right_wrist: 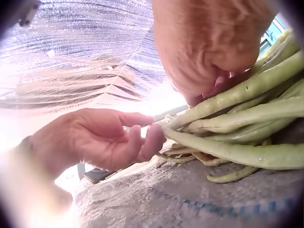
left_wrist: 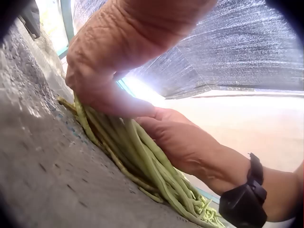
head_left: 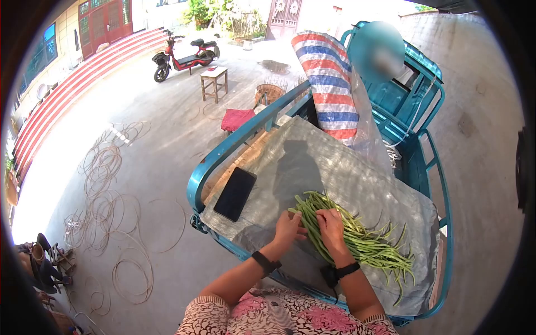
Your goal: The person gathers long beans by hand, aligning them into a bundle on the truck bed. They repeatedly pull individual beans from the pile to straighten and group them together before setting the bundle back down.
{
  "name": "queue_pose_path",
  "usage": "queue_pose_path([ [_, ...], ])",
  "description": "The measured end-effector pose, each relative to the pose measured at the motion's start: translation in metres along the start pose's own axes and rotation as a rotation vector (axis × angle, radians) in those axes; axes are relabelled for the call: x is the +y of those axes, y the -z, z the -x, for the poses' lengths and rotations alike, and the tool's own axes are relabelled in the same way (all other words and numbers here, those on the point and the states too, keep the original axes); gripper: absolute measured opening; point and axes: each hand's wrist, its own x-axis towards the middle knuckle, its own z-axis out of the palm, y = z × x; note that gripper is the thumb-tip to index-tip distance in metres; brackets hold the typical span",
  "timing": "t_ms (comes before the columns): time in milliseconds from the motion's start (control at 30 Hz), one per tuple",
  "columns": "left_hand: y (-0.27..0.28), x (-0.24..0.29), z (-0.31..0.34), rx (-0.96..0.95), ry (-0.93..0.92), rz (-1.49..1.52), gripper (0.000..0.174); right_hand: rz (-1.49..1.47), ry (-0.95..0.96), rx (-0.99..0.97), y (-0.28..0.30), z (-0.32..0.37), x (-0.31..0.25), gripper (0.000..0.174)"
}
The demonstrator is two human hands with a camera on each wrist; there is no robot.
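A bundle of long green beans [head_left: 374, 245] lies fanned out on a grey woven sheet [head_left: 357, 184], stem ends gathered toward the hands. At those ends, the left hand [head_left: 288, 229] pinches bean tips between thumb and fingers; the right wrist view shows its fingertips right at the tips [right_wrist: 166, 130]. Just beside it, the right hand [head_left: 332, 230] curls its fingers over the upper part of the bundle. Its fingertips are partly hidden behind the beans in the right wrist view. Both wrists wear black straps.
A black phone [head_left: 235, 194] lies on the sheet to the left. Blue rails [head_left: 209, 167] edge the three-wheeler's cargo bed. A striped bag [head_left: 332, 89] stands at its front. Beyond are coiled wires [head_left: 100, 167], a stool [head_left: 214, 81] and a red scooter [head_left: 187, 58].
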Motion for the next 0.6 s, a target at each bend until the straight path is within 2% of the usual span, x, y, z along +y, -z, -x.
queue_pose_path([
  [133,0.004,0.001,-0.002,0.005,-0.002,-0.04,0.028,0.157,0.01,0.056,-0.002,0.008,-0.003,0.008],
  [267,0.014,0.003,0.007,0.04,-0.058,-0.014,0.027,0.25,-0.018,0.07,-0.002,0.014,-0.005,0.017],
  [367,0.023,0.0,0.012,-0.028,-0.124,-0.102,0.028,0.238,0.062,0.124,0.009,0.014,-0.026,0.025],
  [433,0.026,0.008,0.026,-0.16,-0.144,0.034,0.027,0.131,0.156,0.181,0.026,0.015,-0.046,0.028],
  [467,0.026,0.012,0.034,-0.237,-0.147,0.103,0.027,-0.069,0.027,0.015,0.033,0.025,-0.053,0.031],
  [567,0.026,0.021,0.046,-0.413,-0.192,0.196,0.027,-0.125,-0.097,-0.171,0.047,0.052,-0.08,0.029],
  [600,0.025,0.025,0.05,-0.443,-0.211,0.229,0.027,-0.074,-0.076,-0.172,0.045,0.064,-0.07,0.027],
])
